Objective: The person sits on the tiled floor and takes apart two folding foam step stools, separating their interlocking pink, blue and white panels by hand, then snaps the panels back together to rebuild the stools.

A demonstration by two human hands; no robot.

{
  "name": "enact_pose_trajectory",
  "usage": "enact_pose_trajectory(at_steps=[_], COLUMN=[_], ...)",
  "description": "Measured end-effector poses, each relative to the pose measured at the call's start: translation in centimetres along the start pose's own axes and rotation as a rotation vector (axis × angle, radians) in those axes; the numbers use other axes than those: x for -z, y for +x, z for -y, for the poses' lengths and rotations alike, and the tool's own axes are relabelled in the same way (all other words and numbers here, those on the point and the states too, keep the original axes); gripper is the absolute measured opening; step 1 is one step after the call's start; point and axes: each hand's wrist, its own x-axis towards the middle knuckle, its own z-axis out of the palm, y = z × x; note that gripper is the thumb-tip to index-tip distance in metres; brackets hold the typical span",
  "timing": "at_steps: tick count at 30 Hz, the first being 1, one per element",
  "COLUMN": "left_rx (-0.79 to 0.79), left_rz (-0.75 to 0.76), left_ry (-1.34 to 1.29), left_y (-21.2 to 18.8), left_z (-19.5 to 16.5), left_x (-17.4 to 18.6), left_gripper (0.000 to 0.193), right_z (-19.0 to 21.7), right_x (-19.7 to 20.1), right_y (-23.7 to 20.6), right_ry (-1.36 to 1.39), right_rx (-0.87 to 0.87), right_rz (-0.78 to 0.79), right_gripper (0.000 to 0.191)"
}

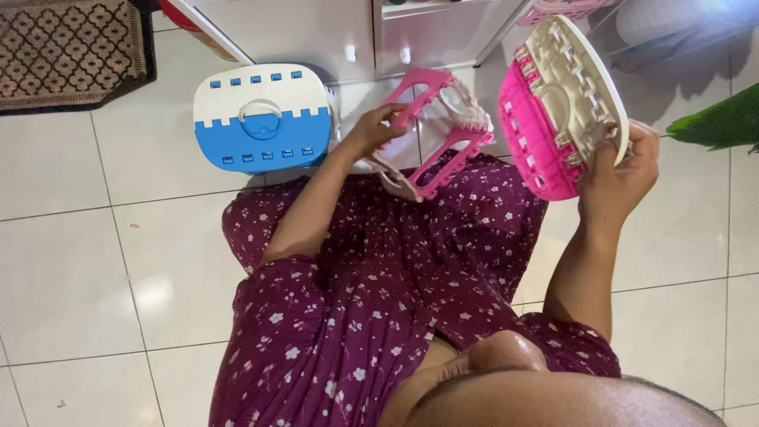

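White tile floor [71,261]; left hand [371,126] fingers gripping pink folding frame [435,134], right hand [624,170] raised, fingers clamped on pink/cream lid [557,103]; blue/white box [261,119] closed.

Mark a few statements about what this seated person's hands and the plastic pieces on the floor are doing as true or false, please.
1. The right hand holds up a pink and cream plastic folding stool top. True.
2. The left hand rests empty on the lap. False: it grips a pink and cream slotted plastic frame.
3. A blue and white plastic folding stool sits closed on the white tiled floor. True.
4. The blue and white stool is in the right hand. False: no hand touches it.
5. A patterned rug lies at the upper left. True.
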Motion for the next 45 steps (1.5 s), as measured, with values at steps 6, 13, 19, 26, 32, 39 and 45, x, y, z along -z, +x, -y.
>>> enact_pose_trajectory(at_steps=[6,13,19,26,32,39,45], left_rx=[-0.076,-0.170,-0.310,-0.067,-0.103,-0.104,-0.123], left_rz=[-0.019,-0.205,-0.587,-0.287,-0.290,-0.275,-0.250], left_ry=[0.333,0.981,0.211,-0.650,-0.700,-0.644,-0.557], left_y=[0.9,3.9,-0.7,-9.9,-11.4,-12.0,-12.3], left_z=[-0.1,-2.2,-4.3,-5.6,-2.4,-0.9,-1.9], left_x=[2.7,2.8,-5.6,-9.9,-6.2,-6.3,-7.6], left_gripper=[0.056,0.048,0.059,0.097,0.096,0.084,0.083], right_z=[-0.8,-0.3,0.6,4.1,3.1,-1.5,-1.2], right_x=[-1.0,-2.7,-6.6,-11.8,-14.4,-15.4,-15.3], right_y=[-0.9,-1.6,-2.7,-8.1,-11.2,-16.5,-17.9], right_ry=[0.556,0.793,0.901,1.164,1.267,1.024,0.418], right_rx=[-0.371,-0.474,-0.822,-0.726,-0.708,-0.543,-0.323], right_rz=[-0.122,-0.196,-0.259,0.060,0.209,0.220,0.457], right_gripper=[0.015,0.016,0.038,0.052,0.045,0.036,0.049])
